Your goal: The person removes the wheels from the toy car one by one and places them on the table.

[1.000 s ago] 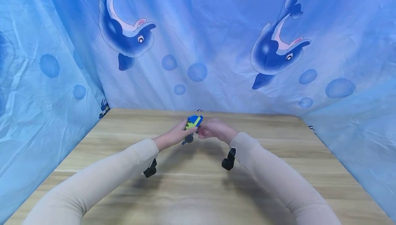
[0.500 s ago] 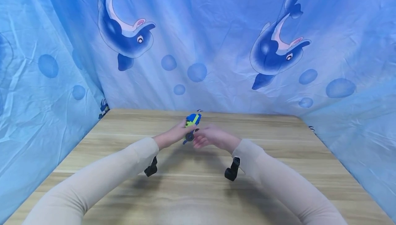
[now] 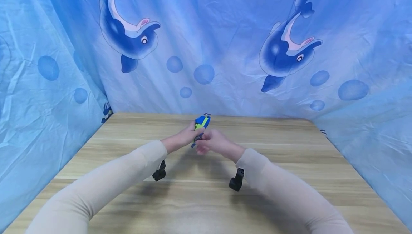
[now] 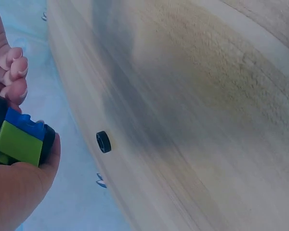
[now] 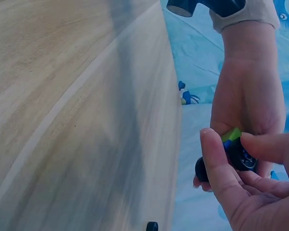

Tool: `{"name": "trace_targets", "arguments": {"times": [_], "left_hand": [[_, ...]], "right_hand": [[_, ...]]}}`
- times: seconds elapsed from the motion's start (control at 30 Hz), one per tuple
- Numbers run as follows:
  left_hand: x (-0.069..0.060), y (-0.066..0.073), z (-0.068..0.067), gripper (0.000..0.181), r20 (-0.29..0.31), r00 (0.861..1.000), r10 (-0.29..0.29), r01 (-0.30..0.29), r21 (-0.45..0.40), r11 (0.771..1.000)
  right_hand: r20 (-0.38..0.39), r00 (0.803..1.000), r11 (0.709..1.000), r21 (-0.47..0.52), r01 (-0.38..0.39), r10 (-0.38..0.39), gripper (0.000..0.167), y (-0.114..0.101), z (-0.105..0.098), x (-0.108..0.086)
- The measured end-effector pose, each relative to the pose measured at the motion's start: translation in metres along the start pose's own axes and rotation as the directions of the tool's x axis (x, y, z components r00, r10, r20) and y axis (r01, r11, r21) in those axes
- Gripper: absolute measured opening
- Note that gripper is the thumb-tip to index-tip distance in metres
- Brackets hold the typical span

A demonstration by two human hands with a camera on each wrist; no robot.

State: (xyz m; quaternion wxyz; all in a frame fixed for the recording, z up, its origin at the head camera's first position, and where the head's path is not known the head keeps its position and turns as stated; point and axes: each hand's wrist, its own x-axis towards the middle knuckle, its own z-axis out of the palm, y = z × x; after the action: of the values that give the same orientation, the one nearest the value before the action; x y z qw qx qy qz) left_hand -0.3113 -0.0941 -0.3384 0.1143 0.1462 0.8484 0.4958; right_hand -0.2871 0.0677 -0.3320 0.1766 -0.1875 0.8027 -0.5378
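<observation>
Toy (image 3: 200,125) slants lengthwise in left hand (image 3: 185,136), blue end (image 3: 201,119) toward curtain (image 3: 231,98).

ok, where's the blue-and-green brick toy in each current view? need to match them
Head: toy just below centre, in the left hand.
Left wrist: toy at the left edge, just below mid-height.
Right wrist: toy right of centre, below mid-height, partly hidden.
Shared landmark: wooden table.
</observation>
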Motion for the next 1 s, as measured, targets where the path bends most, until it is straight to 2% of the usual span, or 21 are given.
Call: {"name": "trace_targets", "arguments": {"times": [0.2,0.37,0.57,0.7,0.83,1.0], "left_hand": [[0.002,-0.002,0.0,0.048,0.003,1.0,-0.018,0.018,0.0,1.0],[0.0,-0.003,-0.002,0.044,0.004,1.0,-0.026,0.026,-0.036,0.999],[-0.002,-0.002,-0.006,0.039,0.022,1.0,0.002,-0.001,-0.027,1.0],[-0.003,-0.001,-0.006,0.048,0.011,1.0,-0.015,0.015,-0.007,1.0],[-0.003,-0.002,-0.003,0.058,-0.005,0.999,-0.045,0.045,0.007,0.999],[0.001,-0.004,0.002,0.061,-0.012,0.999,-0.045,0.045,-0.011,0.999]], "right_hand": [[-0.048,0.999,1.0,-0.004,0.006,-0.006,0.019,0.003,0.006,0.002],[-0.037,0.999,1.0,0.016,0.015,-0.015,0.02,0.002,0.007,0.002],[-0.04,0.997,0.995,-0.079,0.058,-0.061,0.025,0.007,0.006,0.004],[-0.088,0.993,0.989,-0.13,0.069,-0.081,0.027,0.009,0.007,0.003],[-0.127,0.99,0.988,-0.15,0.047,-0.067,0.026,0.009,0.009,0.003],[-0.146,0.985,0.98,-0.19,0.061,-0.09,0.021,0.011,0.008,0.002]]}}
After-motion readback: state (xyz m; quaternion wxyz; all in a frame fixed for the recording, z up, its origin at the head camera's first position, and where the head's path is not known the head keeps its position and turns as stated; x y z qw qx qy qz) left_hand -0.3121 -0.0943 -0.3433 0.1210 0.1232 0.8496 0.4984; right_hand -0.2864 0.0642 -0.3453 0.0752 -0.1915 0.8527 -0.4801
